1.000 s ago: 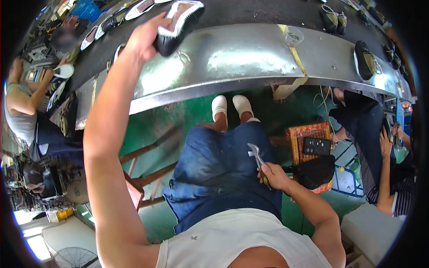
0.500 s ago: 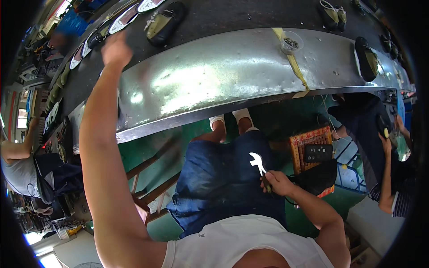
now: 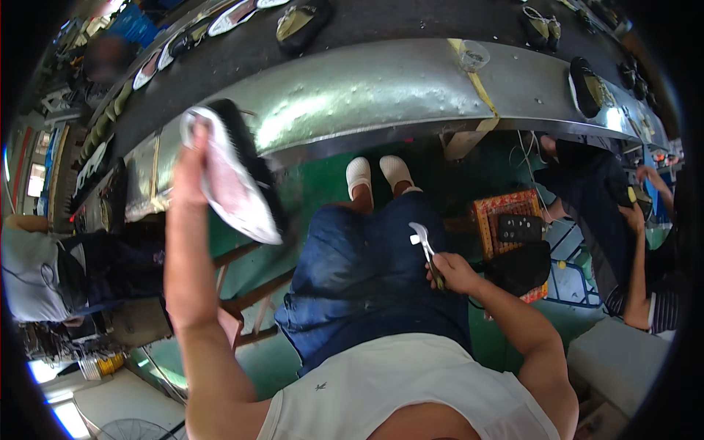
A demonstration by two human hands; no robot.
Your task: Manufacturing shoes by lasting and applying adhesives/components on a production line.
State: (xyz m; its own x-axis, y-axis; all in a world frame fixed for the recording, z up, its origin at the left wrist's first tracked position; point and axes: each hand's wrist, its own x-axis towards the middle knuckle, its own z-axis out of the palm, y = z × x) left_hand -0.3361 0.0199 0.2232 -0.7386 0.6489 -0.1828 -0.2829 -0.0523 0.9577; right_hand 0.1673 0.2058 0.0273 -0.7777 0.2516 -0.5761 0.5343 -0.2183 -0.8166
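Note:
My left hand (image 3: 189, 172) is closed around one end of a shoe (image 3: 238, 191), lifted in front of the metal bench edge. Its white-rimmed, pinkish underside faces me, and its black upper shows along the right side; motion blurs it slightly. Over my lap, my right hand (image 3: 456, 273) grips lasting pincers (image 3: 424, 248) by the dark handles. Their curved metal jaw and small side hammer head point up and away from me.
Behind the metal ledge (image 3: 367, 95), a dark conveyor (image 3: 411, 18) carries several shoes. A clear cup (image 3: 474, 57) stands by yellow tape, and a shoe (image 3: 585, 86) rests farther right. Co-workers flank me. An orange-patterned stool (image 3: 491, 220) stands at my right.
My left hand has come back from the conveyor toward me, now with a shoe in it. The right hand with the pincers has risen slightly in view, and the conveyor's shoes appear shifted right.

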